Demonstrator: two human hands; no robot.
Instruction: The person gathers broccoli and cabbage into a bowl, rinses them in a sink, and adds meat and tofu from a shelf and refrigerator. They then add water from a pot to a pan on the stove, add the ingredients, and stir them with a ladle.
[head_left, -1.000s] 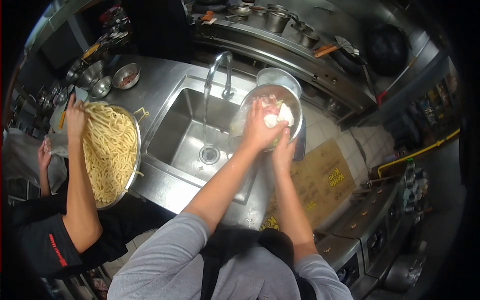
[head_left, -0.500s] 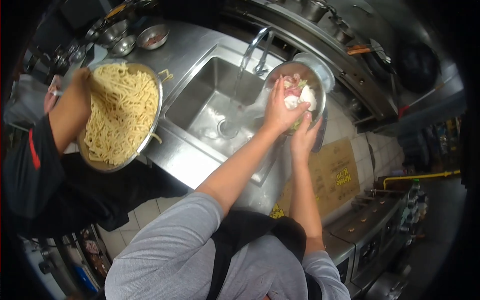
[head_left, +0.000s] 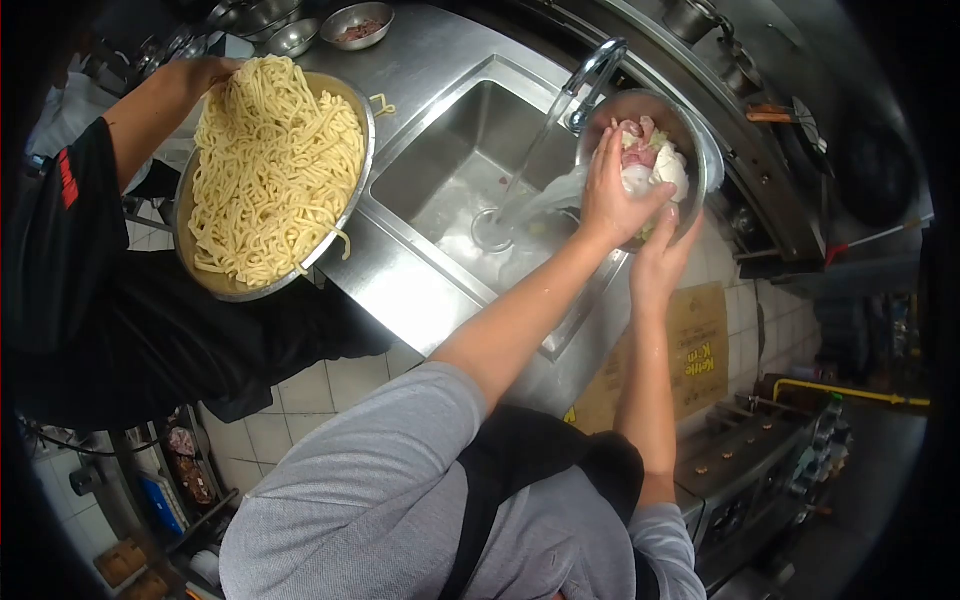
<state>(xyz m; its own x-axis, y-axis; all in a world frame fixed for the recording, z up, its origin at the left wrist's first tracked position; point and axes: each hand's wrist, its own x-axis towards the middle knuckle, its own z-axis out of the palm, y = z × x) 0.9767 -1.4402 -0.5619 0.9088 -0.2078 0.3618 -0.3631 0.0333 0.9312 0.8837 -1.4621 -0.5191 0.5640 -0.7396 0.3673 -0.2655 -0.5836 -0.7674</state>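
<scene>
A round metal bowl (head_left: 592,135) is tipped towards the sink (head_left: 425,185) on its right side. Pink, meat-like pieces (head_left: 645,150) and a white lump (head_left: 672,172) lie inside, with some pale green bits. My left hand (head_left: 618,195) lies across the bowl's lower side with straight fingers and the thumb spread, against the contents. From below, my right hand (head_left: 665,255) grips the rim, its thumb at the edge. Cloudy water (head_left: 545,195) pours from the bowl into the basin.
The faucet (head_left: 598,62) runs into the sink. At left, a co-worker's hand (head_left: 215,72) is at a large bowl of thick noodles (head_left: 280,180). A small bowl (head_left: 357,28) stands on the counter; flattened cardboard (head_left: 690,355) covers floor tiles.
The tipped bowl pours a broader stream of water into the sink. The noodles in the co-worker's bowl are heaped higher by the hand. My whole view has shifted.
</scene>
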